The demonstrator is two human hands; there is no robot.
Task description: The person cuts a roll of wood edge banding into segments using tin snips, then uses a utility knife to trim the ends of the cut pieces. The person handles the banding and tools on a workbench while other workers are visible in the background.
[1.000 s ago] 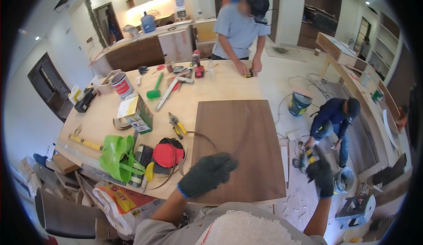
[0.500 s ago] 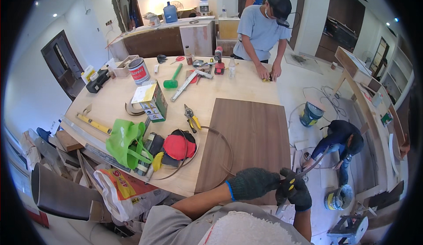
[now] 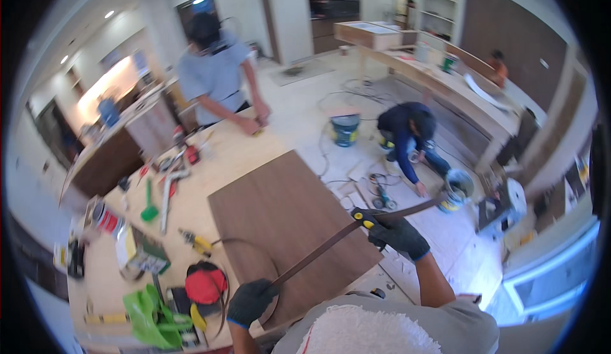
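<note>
A long thin strip of dark brown edge banding stretches between my two gloved hands over the near corner of a dark wood panel. My left hand grips the strip's lower left end, where it curls back in a loop over the table. At the panel's right edge, my right hand holds the strip together with a small yellow tool. The strip's far end sticks out past my right hand over the floor.
The light worktable holds a red cap, green bag, yellow-handled tool, paint can and hand tools. One person leans on its far side. Another person crouches on the floor near buckets and cables.
My hands, close together at the panel's near edge half a second ago, have spread apart and pulled the strip taut. The view has swung to the right.
</note>
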